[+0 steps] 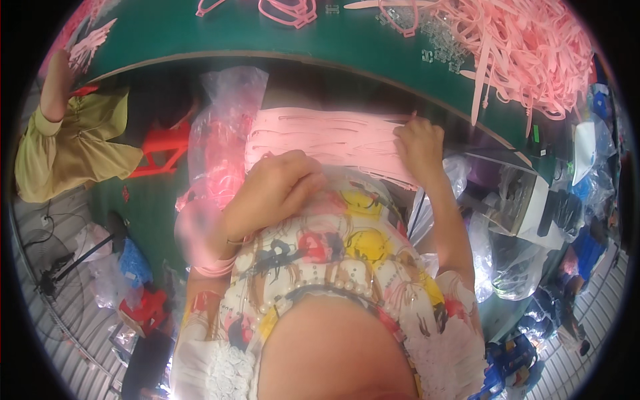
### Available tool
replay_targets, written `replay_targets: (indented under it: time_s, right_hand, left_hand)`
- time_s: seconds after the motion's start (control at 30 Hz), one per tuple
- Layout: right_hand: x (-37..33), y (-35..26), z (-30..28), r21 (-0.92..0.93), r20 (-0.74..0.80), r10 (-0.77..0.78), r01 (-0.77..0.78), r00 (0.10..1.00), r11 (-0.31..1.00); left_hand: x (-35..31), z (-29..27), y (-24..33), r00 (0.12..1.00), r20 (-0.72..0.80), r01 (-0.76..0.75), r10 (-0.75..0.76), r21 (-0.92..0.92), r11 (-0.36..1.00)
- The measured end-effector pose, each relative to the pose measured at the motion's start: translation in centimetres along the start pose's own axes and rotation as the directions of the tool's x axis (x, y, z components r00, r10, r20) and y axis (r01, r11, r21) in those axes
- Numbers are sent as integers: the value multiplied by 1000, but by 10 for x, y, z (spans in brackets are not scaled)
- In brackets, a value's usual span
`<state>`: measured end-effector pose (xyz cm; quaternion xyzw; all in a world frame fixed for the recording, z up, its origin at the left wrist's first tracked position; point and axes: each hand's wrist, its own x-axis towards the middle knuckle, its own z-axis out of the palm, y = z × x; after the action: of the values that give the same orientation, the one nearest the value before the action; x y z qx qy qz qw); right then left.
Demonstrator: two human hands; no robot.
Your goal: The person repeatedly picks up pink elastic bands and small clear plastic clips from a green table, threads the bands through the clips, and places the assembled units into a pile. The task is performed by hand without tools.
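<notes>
A wide bundle of flat pink straps [327,139] lies across my lap, just below the table edge. At its right end my right hand [421,148] is closed, with bent fingers on the strap ends. My left hand [283,187] rests against the bundle's near left side, its fingers curled in. What those fingers hold, if anything, is hidden. Blurred pink material [200,230] shows beside my left wrist, and pink loops circle the forearm below it.
On the green table [347,50] are a big heap of pink straps [527,53], clear plastic buckles [437,50] and pink looped straps [290,10]. A clear bag [227,100] hangs left of my lap. Another person's arm [55,90] and a red stool [163,147] are further left.
</notes>
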<state>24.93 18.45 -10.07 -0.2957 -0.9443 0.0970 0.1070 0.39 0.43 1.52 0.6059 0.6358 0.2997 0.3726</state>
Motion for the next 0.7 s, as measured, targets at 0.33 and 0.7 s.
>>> replay_targets:
  time_s: [0.33,0.7]
  right_hand:
    - [2,-1,1,77,9,-39,38,999,996]
    - [24,2,-35,292,177,34,-85,984,953]
  left_hand:
    - [3,-8,5,999,-5,45,-45,-14,999]
    - [1,-24,-15,987,-150,56,-62,-47,997]
